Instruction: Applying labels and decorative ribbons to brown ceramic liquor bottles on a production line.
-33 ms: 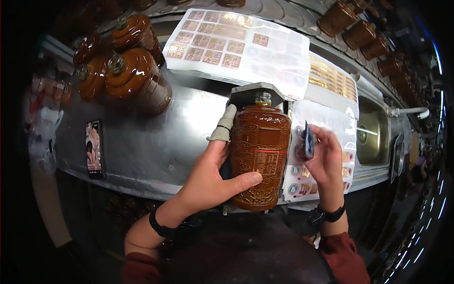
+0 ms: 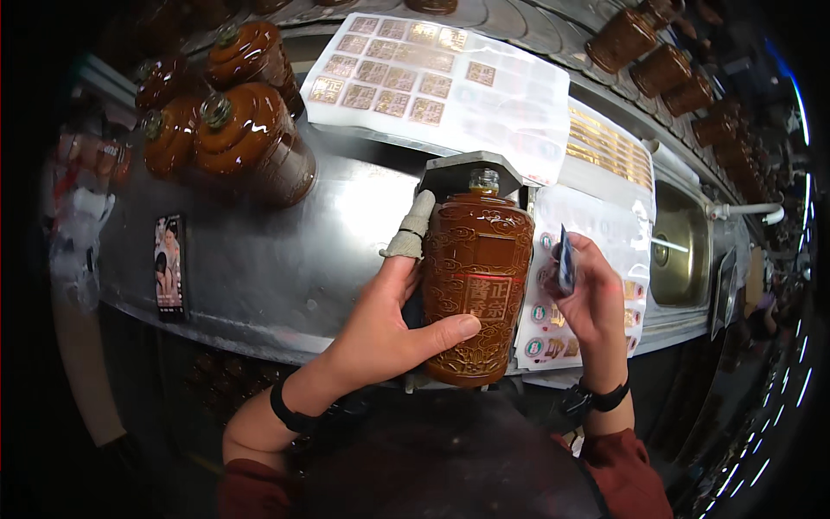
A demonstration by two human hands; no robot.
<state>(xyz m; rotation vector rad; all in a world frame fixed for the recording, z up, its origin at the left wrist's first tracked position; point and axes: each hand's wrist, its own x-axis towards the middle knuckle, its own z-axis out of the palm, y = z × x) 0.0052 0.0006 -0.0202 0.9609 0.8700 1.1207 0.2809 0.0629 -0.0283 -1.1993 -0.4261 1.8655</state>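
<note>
A brown, embossed glass bottle (image 2: 475, 355) lies tilted in front of me, its open clear neck pointing away, against a dark angular holder (image 2: 450, 167). My left hand (image 2: 372, 333) grips its left side, thumb across the front; a cloth cover (image 2: 405, 238) wraps one finger. A square gold label (image 2: 488, 297) shows on the bottle's front, with a thin red light line crossing at its top. Right of the bottle, my right hand (image 2: 598, 290) pinches a small, thin, dark flat piece (image 2: 566, 262), seen nearly edge-on, above a sticker sheet (image 2: 596, 212). Its exact kind is unclear.
White sheets with square gold labels (image 2: 389, 78) lie beyond the bottle, a gold-striped sheet (image 2: 609, 143) to their right. Several brown bottles (image 2: 251, 138) stand at left near a phone (image 2: 169, 264) showing video. A sink (image 2: 679, 251) with a tap is at right; more bottles (image 2: 622, 39) line the back.
</note>
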